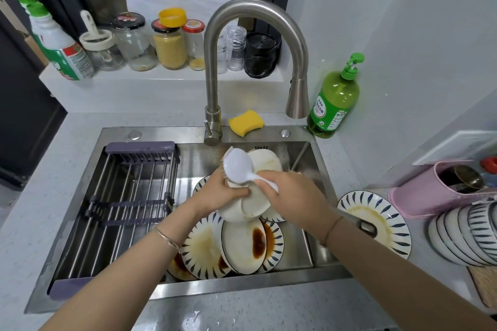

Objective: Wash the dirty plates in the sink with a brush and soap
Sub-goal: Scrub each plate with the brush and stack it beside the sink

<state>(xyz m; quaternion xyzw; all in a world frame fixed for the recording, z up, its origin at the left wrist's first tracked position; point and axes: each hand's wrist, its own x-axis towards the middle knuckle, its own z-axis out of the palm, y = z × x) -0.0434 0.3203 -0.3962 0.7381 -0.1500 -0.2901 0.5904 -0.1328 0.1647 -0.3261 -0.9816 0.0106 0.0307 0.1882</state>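
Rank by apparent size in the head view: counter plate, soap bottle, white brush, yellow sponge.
1. counter plate
2. soap bottle
3. white brush, its handle partly hidden in the right hand
4. yellow sponge, close to the brush

White brush (238,166) against tilted dirty plate (255,204)

sink (166,134): brushed stainless steel, dull sheen. faucet (212,62): same satin metal. brush (238,166): smooth glossy white plastic. plates (242,244): glazed ceramic, shiny under brown stains. rack (129,208): steel rods, matt purple plastic ends. soap bottle (333,99): translucent green plastic. countertop (242,312): speckled matt stone.
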